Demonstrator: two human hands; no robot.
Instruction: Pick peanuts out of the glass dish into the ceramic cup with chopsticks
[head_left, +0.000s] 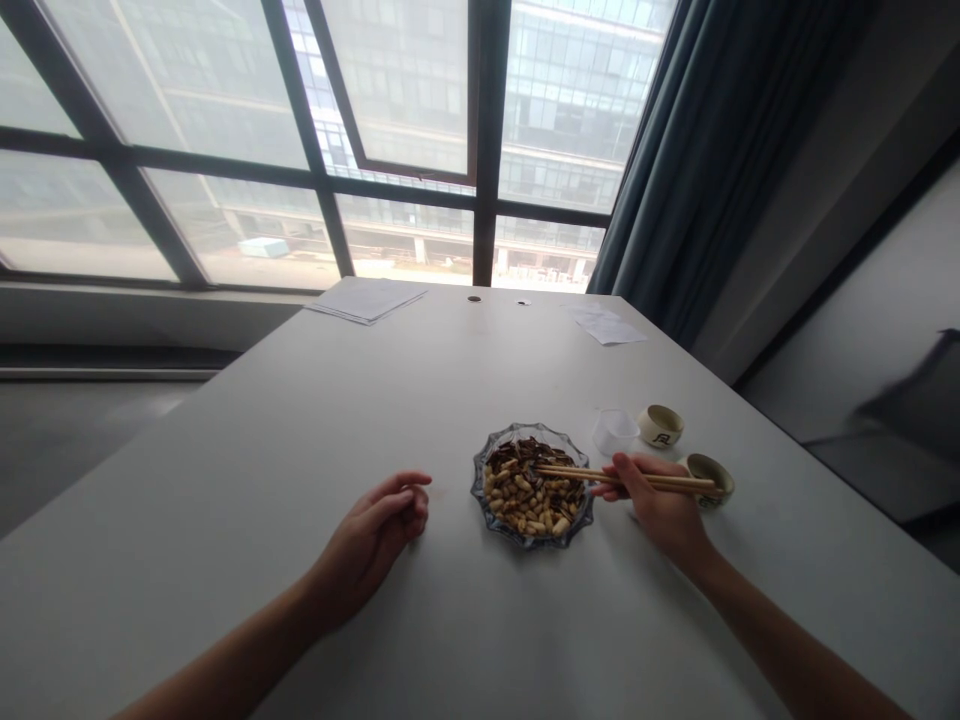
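My right hand (664, 505) is closed around a pair of wooden chopsticks (667, 482). Their tips reach into a scalloped glass bowl (480, 495), among dark sunflower seeds (529, 452) and peanuts in their shells (517, 492). Whether the tips grip anything is too small to tell. To the left of the bowl, my left hand (386, 520) rests on the table, holding nothing. Its index finger is stretched out and the other fingers are loosely curled. A small cream cup (709, 470) stands partly hidden behind my right hand and the chopsticks.
Beyond my right hand are a clear plastic cup (615, 432) and another cream cup (661, 427) with a dark mark. Paper sheets lie at the far left (367, 300) and far right (609, 325) of the white table (420, 385). Windows and a dark curtain (690, 170) stand behind.
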